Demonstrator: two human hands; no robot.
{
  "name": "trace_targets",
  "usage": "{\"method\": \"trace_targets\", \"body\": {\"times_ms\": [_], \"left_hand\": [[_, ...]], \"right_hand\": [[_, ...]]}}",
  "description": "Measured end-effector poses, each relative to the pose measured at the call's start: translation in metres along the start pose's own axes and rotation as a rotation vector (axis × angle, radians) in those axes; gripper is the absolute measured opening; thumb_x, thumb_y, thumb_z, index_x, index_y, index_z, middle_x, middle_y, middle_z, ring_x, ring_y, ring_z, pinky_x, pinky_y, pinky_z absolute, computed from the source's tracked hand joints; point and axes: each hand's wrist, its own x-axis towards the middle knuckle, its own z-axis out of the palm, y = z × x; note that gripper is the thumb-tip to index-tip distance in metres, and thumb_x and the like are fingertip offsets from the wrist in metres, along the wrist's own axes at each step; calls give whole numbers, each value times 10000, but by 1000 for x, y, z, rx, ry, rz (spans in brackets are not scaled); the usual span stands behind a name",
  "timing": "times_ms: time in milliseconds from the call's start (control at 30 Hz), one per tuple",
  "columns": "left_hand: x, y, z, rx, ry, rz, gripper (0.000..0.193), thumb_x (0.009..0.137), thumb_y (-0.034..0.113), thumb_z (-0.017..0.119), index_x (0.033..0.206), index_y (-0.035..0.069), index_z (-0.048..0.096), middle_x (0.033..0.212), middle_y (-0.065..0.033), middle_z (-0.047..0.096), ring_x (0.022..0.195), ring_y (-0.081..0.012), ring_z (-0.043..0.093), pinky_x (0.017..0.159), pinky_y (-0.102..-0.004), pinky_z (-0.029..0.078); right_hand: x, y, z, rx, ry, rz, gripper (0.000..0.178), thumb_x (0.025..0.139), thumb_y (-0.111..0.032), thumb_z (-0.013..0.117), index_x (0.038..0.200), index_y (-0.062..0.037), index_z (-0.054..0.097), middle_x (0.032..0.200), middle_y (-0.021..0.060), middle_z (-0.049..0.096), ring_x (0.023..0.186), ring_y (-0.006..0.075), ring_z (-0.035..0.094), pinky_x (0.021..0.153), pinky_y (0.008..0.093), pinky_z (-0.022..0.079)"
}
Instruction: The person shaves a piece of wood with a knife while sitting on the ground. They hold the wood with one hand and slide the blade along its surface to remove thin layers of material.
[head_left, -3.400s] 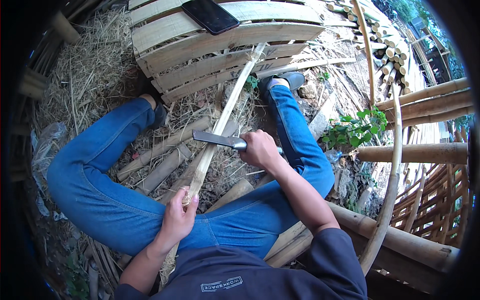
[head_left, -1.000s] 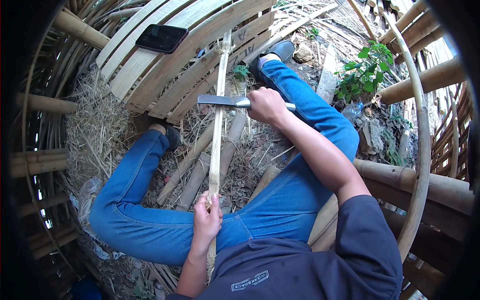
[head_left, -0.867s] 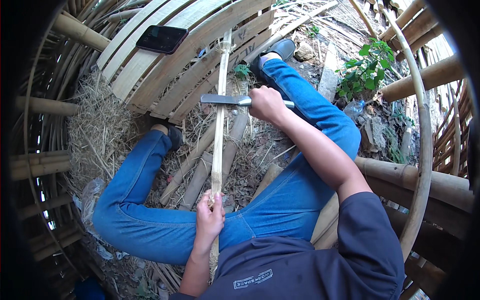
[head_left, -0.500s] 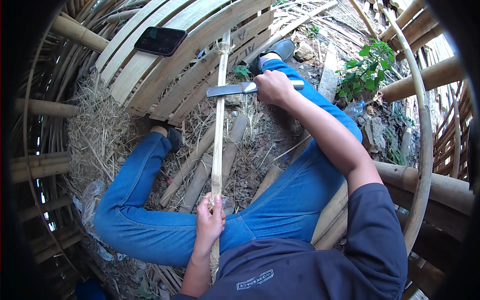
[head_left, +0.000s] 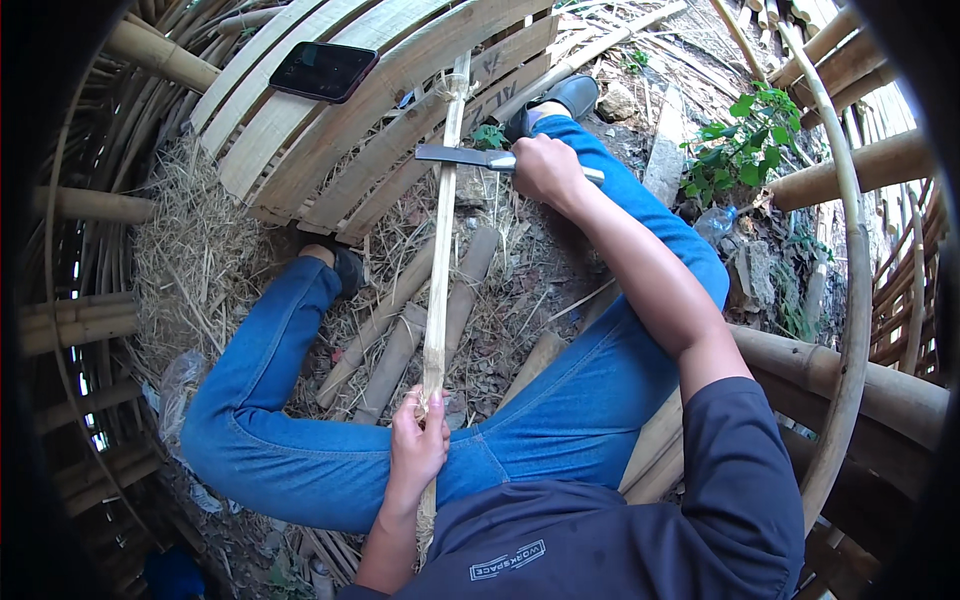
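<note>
I watch the pale strip (head_left: 438, 262) run up the middle of the frame, from the lap (head_left: 480, 462) at lower centre toward the slatted crate (head_left: 375, 130) at upper left. The left hand (head_left: 420, 447) has its fingers closed around the strip's lower part, probably to steady it. Right of upper centre, the right hand (head_left: 548, 170) has its fingers curled round a knife (head_left: 458, 155) by its handle; the blade crosses the strip nearly squarely, perhaps for even contact. I can't tell whether the strip's far end touches the crate.
</note>
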Motion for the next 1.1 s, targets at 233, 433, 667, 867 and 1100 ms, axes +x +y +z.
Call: {"method": "trace_targets", "body": {"times_ms": [233, 433, 667, 867, 1100], "left_hand": [[0, -6, -2, 38, 2, 26, 255, 1025, 329, 470, 1094, 89, 519, 555, 67, 373, 420, -13, 330, 370, -192, 254], [-3, -5, -6, -1, -12, 3, 256, 1027, 323, 468, 1094, 81, 516, 554, 63, 373, 425, -13, 329, 373, -194, 252], [-6, 1, -6, -141, -6, -74, 233, 1021, 285, 491, 1041, 60, 547, 556, 48, 419, 427, -28, 385, 380, -204, 303], [-3, -1, -4, -115, -36, -61, 225, 1018, 277, 497, 1030, 59, 553, 574, 32, 444, 434, -35, 408, 383, -208, 331], [0, -5, -3, -45, 9, 10, 250, 1007, 276, 518, 993, 33, 572, 587, 25, 478, 468, -39, 450, 413, -202, 366]], "right_hand": [[-10, -9, 7, 18, -8, -112, 125, 724, -108, 583, 746, -48, 690, 756, 204, 674, 720, 382, 685, 660, 466, 556], [8, -4, -9, -23, -159, -222, 131, 719, -101, 580, 765, -46, 690, 760, 212, 671, 742, 374, 682, 676, 473, 553], [23, -2, -3, -56, -38, -173, 113, 700, -126, 612, 740, -48, 684, 750, 202, 673, 739, 360, 685, 692, 456, 556], [43, 28, 9, -55, 83, -89, 110, 692, -132, 610, 729, -47, 669, 719, 197, 664, 725, 372, 677, 689, 464, 550], [39, 33, 9, -19, 155, 41, 127, 695, -133, 608, 757, -60, 691, 732, 191, 673, 714, 355, 679, 678, 482, 542]]}}
